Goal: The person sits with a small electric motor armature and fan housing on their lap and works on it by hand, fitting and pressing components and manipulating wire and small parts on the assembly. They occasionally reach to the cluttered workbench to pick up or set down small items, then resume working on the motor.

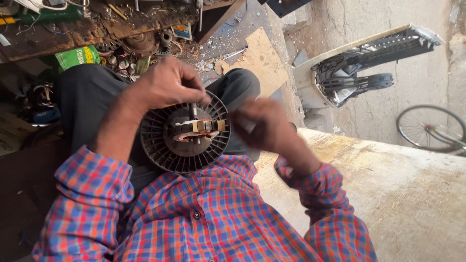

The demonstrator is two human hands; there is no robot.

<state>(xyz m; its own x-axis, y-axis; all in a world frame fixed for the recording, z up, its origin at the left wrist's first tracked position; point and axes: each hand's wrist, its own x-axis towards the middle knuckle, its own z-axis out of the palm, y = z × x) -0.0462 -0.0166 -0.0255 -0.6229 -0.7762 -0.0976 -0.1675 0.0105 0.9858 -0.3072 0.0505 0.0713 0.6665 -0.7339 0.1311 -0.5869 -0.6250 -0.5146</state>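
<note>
The round black fan-motor housing rests on your lap against your dark trousers, at about 10 o'clock from the centre of the view. It looks rigid and fairly heavy for its size, judging by the metal core, so grip it by the outer ribbed rim; the thin radial ribs look like moulded plastic and could snap if squeezed. It is a dark, dusty disc of slotted ribs around a flat hub. At the hub sits the motor core, a brass-coloured laminated block with copper windings at 9 o'clock of it; treat those wires as fragile. Your left hand curls over the rim at 12 o'clock, fingers closed on it. Your right hand, at 3 o'clock, is blurred; its fingers look pressed together, but I cannot tell what they pinch.
</note>
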